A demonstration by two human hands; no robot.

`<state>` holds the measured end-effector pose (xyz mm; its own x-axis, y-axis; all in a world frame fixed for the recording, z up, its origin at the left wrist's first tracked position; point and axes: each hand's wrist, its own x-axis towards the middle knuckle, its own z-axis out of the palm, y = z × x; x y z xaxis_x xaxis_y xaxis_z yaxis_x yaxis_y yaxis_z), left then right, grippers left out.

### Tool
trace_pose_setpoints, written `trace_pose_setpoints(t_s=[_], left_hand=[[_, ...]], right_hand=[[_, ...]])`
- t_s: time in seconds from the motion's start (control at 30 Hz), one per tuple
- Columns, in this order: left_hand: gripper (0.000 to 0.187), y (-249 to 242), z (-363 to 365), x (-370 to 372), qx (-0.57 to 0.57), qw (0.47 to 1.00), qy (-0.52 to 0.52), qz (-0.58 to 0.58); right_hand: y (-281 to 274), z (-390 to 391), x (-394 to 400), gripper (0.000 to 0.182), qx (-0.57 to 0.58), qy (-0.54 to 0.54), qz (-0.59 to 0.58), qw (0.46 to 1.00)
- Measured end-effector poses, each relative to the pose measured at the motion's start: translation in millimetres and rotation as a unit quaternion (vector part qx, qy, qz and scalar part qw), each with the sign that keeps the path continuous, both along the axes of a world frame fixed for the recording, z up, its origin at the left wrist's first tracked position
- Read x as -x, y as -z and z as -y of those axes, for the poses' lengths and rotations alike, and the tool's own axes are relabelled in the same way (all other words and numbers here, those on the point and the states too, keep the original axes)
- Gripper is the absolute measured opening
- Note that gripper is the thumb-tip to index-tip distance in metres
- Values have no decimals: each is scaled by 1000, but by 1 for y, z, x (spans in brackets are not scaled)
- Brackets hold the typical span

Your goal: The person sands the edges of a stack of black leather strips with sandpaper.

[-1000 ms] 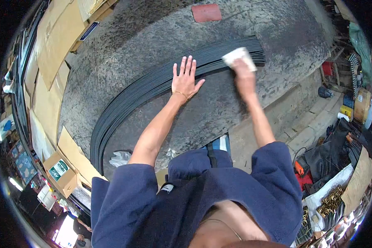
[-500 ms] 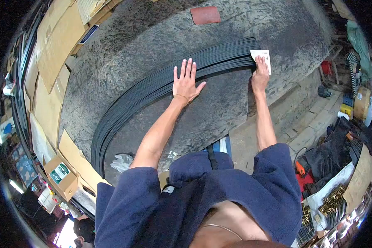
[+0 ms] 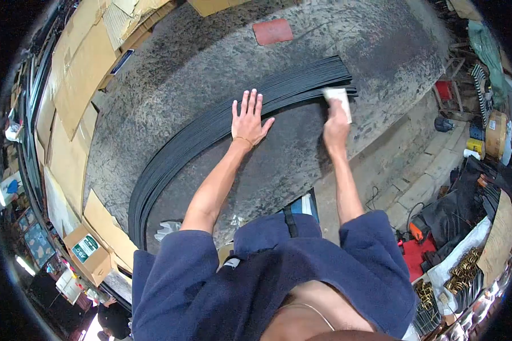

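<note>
A curved bundle of thin black strips lies across the dark worktable. My left hand rests flat near the middle of the bundle, fingers stretched over its near edge and thumb spread out. By the right ends of the strips, my right hand grips a white card. Motion blurs the card and the fingertips. It overlaps the near part of the bundle, where a few strips sit slightly apart from the main stack.
On the far side of the table lies a red flat piece. Cardboard sheets line the left edge, with an open cardboard box below them. Clear plastic sits near my left elbow. Brass-coloured metal parts are piled at right.
My right hand has drawn the white card back toward me and left, uncovering strip ends. The near strips now stand apart from the stack. My left hand stays on the bundle.
</note>
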<state>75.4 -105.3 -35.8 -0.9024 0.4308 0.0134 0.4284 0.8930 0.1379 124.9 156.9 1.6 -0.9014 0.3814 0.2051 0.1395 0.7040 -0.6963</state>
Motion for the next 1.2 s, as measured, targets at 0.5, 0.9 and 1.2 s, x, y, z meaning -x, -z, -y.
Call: trace_pose_setpoints(t_s=[0.5, 0.9, 1.2], left_hand=[[109, -14, 1, 32, 57, 996, -55, 37], [109, -12, -1, 33, 56, 996, -61, 31], [109, -10, -1, 30, 49, 997, -57, 2]], right_hand=[[50, -47, 83, 83, -248, -179, 13, 952], [43, -27, 81, 77, -199, -264, 18, 944], [-11, -26, -15, 81, -27, -392, 34, 919]])
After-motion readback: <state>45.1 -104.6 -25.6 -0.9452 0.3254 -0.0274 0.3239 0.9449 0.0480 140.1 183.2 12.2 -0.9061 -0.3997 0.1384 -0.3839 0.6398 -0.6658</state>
